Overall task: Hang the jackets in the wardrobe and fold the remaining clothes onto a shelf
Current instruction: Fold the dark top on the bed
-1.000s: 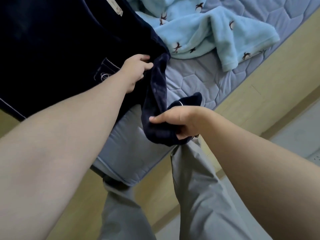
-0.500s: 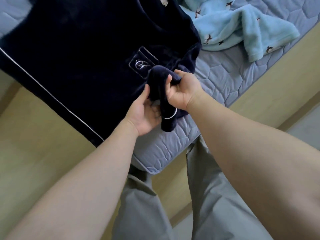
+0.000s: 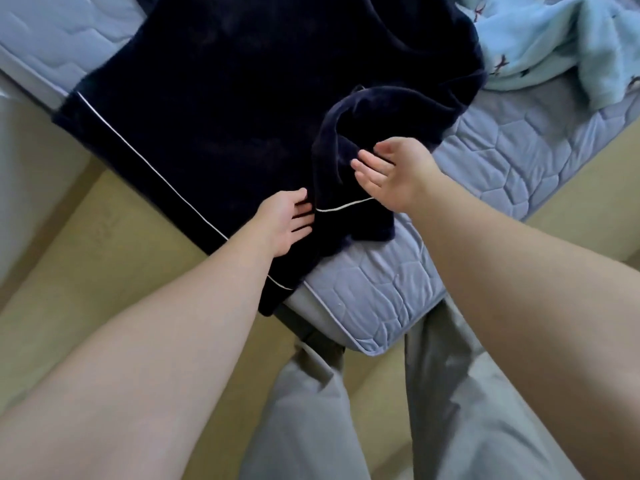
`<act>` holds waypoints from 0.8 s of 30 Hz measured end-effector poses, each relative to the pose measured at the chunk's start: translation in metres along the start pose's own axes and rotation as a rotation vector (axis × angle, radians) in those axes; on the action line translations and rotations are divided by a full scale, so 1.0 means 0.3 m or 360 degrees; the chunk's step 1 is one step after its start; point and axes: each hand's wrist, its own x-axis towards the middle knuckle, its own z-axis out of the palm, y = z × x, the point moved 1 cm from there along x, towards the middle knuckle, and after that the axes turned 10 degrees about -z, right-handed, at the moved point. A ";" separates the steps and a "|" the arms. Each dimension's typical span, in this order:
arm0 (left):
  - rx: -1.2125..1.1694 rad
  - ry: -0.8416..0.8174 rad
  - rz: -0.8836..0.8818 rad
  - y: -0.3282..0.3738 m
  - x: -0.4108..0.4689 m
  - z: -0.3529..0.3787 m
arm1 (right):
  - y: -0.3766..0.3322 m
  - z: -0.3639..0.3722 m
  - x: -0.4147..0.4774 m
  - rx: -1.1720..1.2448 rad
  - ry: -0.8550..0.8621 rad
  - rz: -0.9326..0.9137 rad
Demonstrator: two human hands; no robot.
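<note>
Presses left hand (image 3: 287, 220), fingers straight, against folded sleeve (image 3: 341, 140) of navy top (image 3: 242, 98). Spreads right hand (image 3: 391, 174) wide, gripping nothing, perhaps brushing that sleeve. Beyond both palms, top flat on mattress (image 3: 381, 296); past right hand, blue fleece (image 3: 554, 39).

Top (image 3: 242, 98) on the mattress (image 3: 381, 299) near its corner — sleeve (image 3: 337, 147) atop it, another garment (image 3: 554, 39) behind-right.
</note>
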 end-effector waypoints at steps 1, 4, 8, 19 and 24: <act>0.0128 0.0081 0.0011 -0.001 0.016 0.002 | 0.014 -0.030 0.022 -0.0240 0.0143 -0.0021; 0.0519 0.0219 0.0126 -0.011 0.050 0.036 | 0.058 -0.117 0.073 -0.0904 0.0425 -0.0181; 0.0758 0.0242 0.0198 -0.010 0.086 0.071 | 0.115 -0.158 0.072 -0.1268 0.0190 -0.0079; 0.0988 0.0332 0.0176 0.353 -0.115 -0.249 | 0.266 0.138 -0.051 -0.1377 -0.0762 0.0498; 0.1556 0.0698 0.0557 0.559 -0.077 -0.383 | 0.381 0.339 0.022 -0.1429 -0.0658 0.0365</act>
